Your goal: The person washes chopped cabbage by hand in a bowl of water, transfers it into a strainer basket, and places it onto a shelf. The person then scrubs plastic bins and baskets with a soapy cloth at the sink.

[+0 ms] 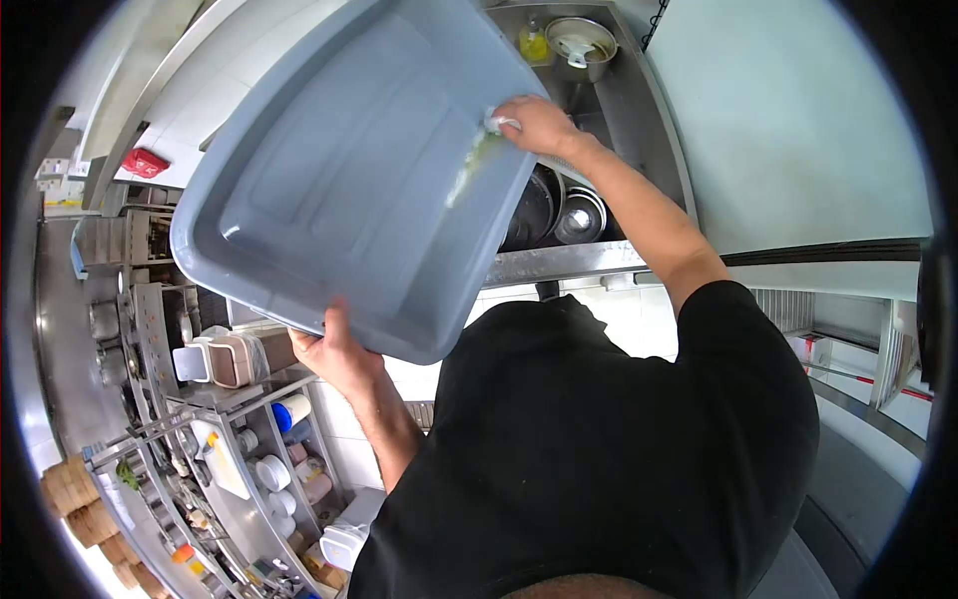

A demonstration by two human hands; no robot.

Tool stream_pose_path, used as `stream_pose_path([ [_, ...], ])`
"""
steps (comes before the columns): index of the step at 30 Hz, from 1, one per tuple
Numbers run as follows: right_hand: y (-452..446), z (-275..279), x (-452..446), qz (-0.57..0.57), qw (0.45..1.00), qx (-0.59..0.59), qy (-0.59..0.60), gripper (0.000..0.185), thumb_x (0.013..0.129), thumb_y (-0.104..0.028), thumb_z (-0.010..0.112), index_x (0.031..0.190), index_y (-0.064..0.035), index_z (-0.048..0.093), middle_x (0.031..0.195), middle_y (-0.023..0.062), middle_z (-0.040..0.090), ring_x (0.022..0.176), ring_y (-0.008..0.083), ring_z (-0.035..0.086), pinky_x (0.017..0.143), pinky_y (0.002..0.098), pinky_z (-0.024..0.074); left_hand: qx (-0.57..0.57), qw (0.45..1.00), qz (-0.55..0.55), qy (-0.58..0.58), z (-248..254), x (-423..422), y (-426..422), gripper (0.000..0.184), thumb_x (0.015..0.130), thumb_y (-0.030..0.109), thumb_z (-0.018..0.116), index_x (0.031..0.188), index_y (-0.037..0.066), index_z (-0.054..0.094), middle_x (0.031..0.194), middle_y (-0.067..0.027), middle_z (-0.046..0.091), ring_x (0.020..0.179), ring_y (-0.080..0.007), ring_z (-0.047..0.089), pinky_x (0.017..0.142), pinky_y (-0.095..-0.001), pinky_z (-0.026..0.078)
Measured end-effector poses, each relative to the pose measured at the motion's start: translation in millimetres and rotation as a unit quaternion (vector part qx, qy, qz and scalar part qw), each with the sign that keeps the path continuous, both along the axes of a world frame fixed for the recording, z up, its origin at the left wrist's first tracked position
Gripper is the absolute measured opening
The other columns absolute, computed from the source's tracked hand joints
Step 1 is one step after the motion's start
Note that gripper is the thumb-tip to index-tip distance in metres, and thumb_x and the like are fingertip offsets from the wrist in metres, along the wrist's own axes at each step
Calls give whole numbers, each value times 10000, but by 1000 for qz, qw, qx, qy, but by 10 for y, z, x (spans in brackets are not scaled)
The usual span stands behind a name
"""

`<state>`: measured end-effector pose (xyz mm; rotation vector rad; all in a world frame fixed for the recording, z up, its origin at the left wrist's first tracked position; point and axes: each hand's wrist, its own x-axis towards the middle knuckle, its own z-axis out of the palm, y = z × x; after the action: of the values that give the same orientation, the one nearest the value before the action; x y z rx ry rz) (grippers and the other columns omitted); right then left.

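I count one tub (349, 170), tilted; one left hand (344, 359), clamped on its rim; one right hand (539, 127), closed round one white wad (496, 123) against its wall.

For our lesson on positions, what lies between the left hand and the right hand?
The gray tub lies between the left hand and the right hand, with a pale greenish smear near the right, as the head view shows.

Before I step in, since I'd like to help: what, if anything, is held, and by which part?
The left hand holds the gray tub by its near rim, thumb inside. The right hand holds a whitish pad or cloth against the tub's inner wall.
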<state>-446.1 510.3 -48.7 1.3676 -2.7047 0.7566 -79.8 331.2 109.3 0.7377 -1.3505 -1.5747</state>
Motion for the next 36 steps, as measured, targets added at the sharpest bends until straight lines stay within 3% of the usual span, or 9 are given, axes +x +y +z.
stream_pose_path([
  [4,190,-31,-200,-19,1000,-6,-1,372,932,-263,590,1266,-130,684,1285,103,654,1200,339,584,1058,447,453,-74,997,-26,-7,90,-354,248,322,792,-114,629,1104,-32,647,1015,-106,696,883,-193,672,827,-334,544],
  [10,189,-813,-445,-135,989,-51,-34,439,947,-300,585,1352,-134,621,1379,164,598,1267,391,552,1094,459,439,-232,963,-75,-115,-218,-967,434,78,817,5,710,892,-9,691,833,-41,687,744,-107,610,682,-282,504],
  [13,141,-1076,-447,-189,979,-64,-47,458,945,-333,590,1361,-140,615,1400,172,581,1294,395,536,1107,464,431,-274,943,-93,-164,-411,-1126,401,95,805,-10,710,898,-4,692,864,-22,693,769,-83,599,707,-255,489],
  [15,75,-1094,-340,-231,969,-87,-30,458,938,-348,601,1346,-140,624,1396,168,584,1296,387,537,1101,467,435,-233,956,-88,-156,-427,-1265,481,54,814,6,710,848,1,668,793,-20,672,729,-88,591,674,-267,488],
  [21,-26,-647,474,-20,983,-141,-114,447,876,-276,665,1290,-108,646,1364,122,609,1272,336,563,1073,454,458,-234,956,-87,-151,-675,-1542,532,37,803,4,688,836,0,673,788,-7,677,724,-85,588,661,-268,486],
  [26,371,-1244,-621,-112,986,-55,-115,448,868,-223,658,1288,-70,638,1335,169,611,1211,364,589,1056,464,465,-265,942,-90,-188,-767,-1601,517,63,796,0,677,856,-4,694,796,-7,688,733,-93,606,669,-272,493],
  [28,556,-1297,-916,-153,986,-36,-57,401,900,-203,632,1270,-48,630,1345,170,600,1275,363,542,1084,451,447,-238,947,-93,-193,-767,-1572,511,61,794,0,680,853,-1,695,790,-9,690,726,-90,608,667,-269,492],
  [31,430,-1123,-779,-190,974,-9,-124,449,896,-200,627,1298,-1,612,1350,189,598,1257,359,555,1083,455,446,-290,934,-64,-200,-695,-1681,595,69,809,-10,702,794,12,639,701,-4,649,658,-69,572,615,-258,476],
  [36,177,-1032,-22,-116,978,-107,-135,441,861,-144,651,1288,-37,628,1353,180,598,1267,360,546,1093,442,440,-232,952,-76,-182,-666,-1704,548,48,796,-3,688,844,1,684,782,-12,680,706,-82,593,656,-260,487],
])
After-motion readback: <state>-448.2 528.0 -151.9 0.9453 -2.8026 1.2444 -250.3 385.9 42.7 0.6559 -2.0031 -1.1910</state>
